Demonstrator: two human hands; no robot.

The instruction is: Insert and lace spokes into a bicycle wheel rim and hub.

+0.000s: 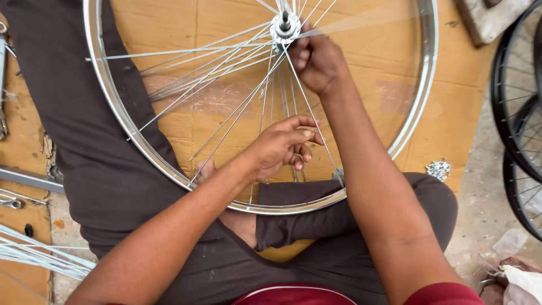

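A shiny silver bicycle wheel rim lies across my crossed legs, over brown cardboard. Thin steel spokes fan loosely from the hub near the top. My right hand is closed at the hub, pinching a spoke end beside it. My left hand is lower, inside the rim, with fingers pinched around a spoke that runs down toward the rim's near edge.
Black bicycle wheels stand at the right. A small heap of silver nipples lies on the cardboard by my knee. Loose spokes and metal tools lie at the left. Crumpled plastic sits at bottom right.
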